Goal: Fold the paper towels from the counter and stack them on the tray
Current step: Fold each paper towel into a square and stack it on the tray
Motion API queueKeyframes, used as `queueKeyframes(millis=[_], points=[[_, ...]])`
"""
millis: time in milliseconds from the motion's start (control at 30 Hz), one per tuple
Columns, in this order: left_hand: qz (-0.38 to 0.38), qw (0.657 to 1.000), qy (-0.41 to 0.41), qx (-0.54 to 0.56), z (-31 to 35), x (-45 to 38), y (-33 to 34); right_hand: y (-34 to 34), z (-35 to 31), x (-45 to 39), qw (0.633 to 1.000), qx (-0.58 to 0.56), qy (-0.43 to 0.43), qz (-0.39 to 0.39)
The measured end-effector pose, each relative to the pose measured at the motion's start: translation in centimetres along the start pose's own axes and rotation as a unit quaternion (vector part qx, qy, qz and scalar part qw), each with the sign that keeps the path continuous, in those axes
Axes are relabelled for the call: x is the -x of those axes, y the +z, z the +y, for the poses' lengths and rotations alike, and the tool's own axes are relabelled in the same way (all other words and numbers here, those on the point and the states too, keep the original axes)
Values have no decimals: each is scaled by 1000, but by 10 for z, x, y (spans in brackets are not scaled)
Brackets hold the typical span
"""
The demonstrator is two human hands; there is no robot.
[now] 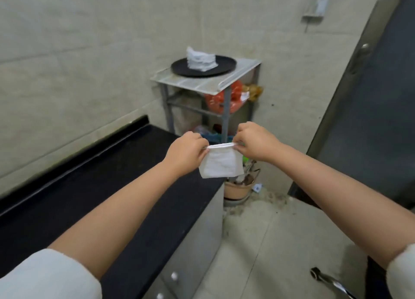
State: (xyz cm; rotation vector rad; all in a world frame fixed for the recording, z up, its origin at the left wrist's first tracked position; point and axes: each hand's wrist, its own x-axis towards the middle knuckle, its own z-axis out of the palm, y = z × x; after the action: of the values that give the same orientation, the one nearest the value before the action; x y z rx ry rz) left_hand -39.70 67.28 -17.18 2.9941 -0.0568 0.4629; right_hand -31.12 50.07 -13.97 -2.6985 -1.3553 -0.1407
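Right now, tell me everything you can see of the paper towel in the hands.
The paper towel is white, thin and soft-looking, with a faint texture. It is folded over: a doubled top edge runs taut between the left hand and the right hand, each pinching one upper corner. The rest hangs as a rough rectangle, lower edge free. It is held in the air past the end of the dark counter, touching only the fingers.

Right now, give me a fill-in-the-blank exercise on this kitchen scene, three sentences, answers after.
1. Both the left hand and right hand pinch one folded white ____.
2. The stack of folded white towels sits on a round ____ tray.
3. The tray rests on a grey metal ____.

Missing words: paper towel; black; rack
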Motion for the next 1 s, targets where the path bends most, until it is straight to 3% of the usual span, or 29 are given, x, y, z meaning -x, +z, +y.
queueKeyframes(millis=[200,367,667,800,1000], points=[[38,999,-12,21,14,-139,2,-37,99,-62,995,-35,75,48],[78,993,-61,71,-12,-257,9,-60,172,-155,965,-190,160,80],[120,979,-122,109,-100,-444,-7,-108,260,-349,972,-198,109,68],[135,972,-159,103,-142,-504,-14,-122,281,-429,956,-269,98,64],[226,944,-226,77,-181,-564,-24,-120,304,-536,935,-324,33,141]])
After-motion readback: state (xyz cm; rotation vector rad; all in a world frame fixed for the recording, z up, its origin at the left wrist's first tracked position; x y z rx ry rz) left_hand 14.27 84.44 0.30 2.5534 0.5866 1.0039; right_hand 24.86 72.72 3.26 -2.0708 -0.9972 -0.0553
